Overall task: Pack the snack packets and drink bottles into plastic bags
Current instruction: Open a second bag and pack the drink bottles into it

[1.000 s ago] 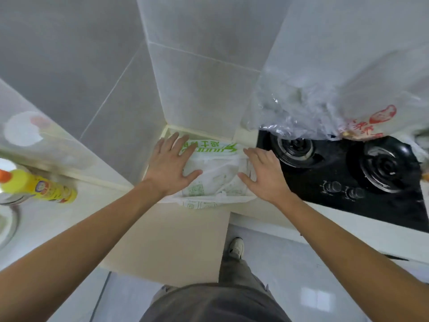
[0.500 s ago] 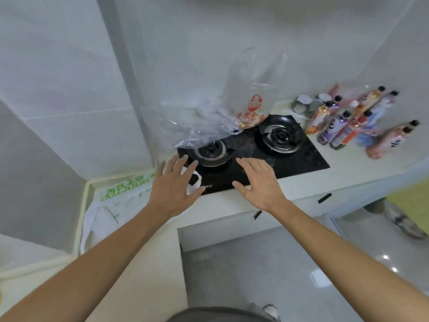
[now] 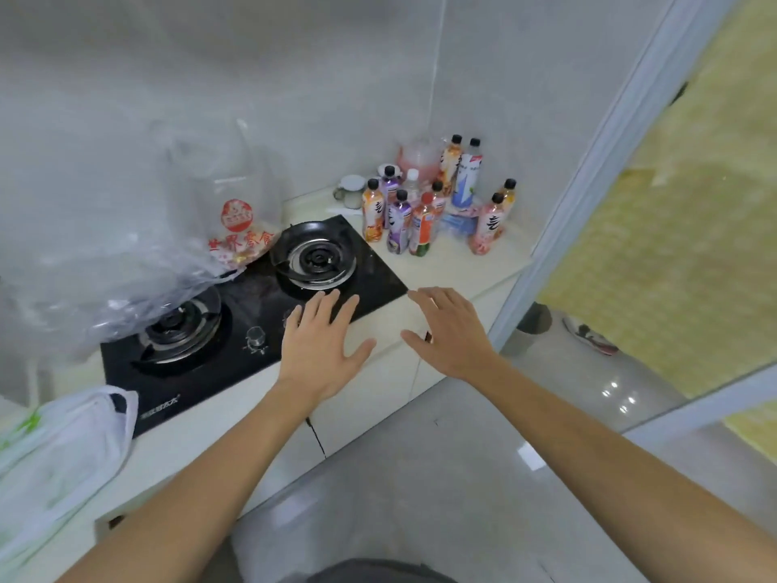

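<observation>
Far to the left of the left hand (image 3: 319,347), a white plastic bag (image 3: 63,452) with green print lies on the desk (image 3: 454,263). The picture's edge cuts it off, and what is inside cannot be seen. Up and to the left of that hand, a clear plastic bag (image 3: 235,212) with red print leans over the black stove (image 3: 252,326). It looks puffy, and what it holds is too blurry to tell. The left hand is spread wide, palm down, over the stove's front edge. It holds nothing. The right hand (image 3: 450,334) is just beside it, also spread wide with nothing in it. Well past both hands, in the desk's far corner, the drink bottles (image 3: 420,212) stand upright close together. A pink tub (image 3: 420,159) behind them is partly hidden.
</observation>
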The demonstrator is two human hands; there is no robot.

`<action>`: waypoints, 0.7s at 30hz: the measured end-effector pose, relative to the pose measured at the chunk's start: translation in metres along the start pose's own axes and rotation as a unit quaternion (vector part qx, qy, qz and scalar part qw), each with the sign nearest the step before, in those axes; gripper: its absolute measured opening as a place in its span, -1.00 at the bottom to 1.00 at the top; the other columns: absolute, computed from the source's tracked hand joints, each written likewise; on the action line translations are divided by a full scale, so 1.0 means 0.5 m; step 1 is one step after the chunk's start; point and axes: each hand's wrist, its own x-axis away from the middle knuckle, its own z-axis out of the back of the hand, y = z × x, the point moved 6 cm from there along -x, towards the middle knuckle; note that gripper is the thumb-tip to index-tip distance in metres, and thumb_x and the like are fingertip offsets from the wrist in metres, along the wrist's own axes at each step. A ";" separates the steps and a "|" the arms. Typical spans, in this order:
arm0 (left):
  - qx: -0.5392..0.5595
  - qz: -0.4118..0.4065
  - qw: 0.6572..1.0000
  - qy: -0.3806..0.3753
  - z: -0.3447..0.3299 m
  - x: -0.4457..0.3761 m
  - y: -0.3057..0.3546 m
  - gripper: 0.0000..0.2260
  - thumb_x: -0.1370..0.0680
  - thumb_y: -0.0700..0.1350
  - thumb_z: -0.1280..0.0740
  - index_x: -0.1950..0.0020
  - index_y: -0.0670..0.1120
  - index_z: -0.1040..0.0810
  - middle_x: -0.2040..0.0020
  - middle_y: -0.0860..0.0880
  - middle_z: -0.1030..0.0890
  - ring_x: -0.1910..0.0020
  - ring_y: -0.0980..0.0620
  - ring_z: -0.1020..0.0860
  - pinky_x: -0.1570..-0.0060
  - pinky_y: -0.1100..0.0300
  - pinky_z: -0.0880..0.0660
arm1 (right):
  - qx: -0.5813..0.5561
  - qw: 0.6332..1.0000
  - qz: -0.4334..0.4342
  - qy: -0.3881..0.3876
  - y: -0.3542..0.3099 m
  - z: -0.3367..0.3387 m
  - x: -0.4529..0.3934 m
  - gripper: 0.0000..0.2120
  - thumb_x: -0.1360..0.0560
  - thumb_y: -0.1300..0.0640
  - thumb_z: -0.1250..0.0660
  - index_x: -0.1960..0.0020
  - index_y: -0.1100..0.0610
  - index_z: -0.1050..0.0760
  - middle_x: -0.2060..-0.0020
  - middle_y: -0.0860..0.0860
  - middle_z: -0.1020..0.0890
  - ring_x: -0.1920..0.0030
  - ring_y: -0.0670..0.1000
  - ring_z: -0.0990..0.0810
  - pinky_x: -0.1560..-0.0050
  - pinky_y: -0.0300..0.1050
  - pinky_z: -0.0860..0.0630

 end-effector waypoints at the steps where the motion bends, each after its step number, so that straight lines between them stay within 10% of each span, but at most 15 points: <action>1: -0.001 -0.010 1.000 0.003 -0.006 -0.028 0.043 -0.32 -0.57 0.39 -0.06 -0.60 0.06 -0.28 -0.58 -0.07 -0.32 -0.58 -0.12 -0.21 -0.53 -0.17 -0.19 | 0.001 1.000 -0.011 0.002 0.047 0.015 0.004 -0.36 -0.60 -0.24 -0.26 -0.58 0.03 -0.29 -0.50 0.04 -0.42 -0.49 0.11 -0.33 -0.51 0.09 -0.26; 21: 0.021 -0.045 0.999 -0.016 -0.204 -0.525 0.251 -0.36 -0.58 0.31 -0.10 -0.59 0.04 -0.26 -0.48 -0.08 -0.39 -0.47 -0.13 -0.33 -0.38 -0.12 -0.36 | 0.013 0.996 -0.078 -0.029 0.501 -0.008 -0.280 -0.37 -0.61 -0.19 -0.27 -0.59 0.01 -0.22 -0.56 0.04 -0.30 -0.53 0.12 -0.25 -0.47 0.14 -0.31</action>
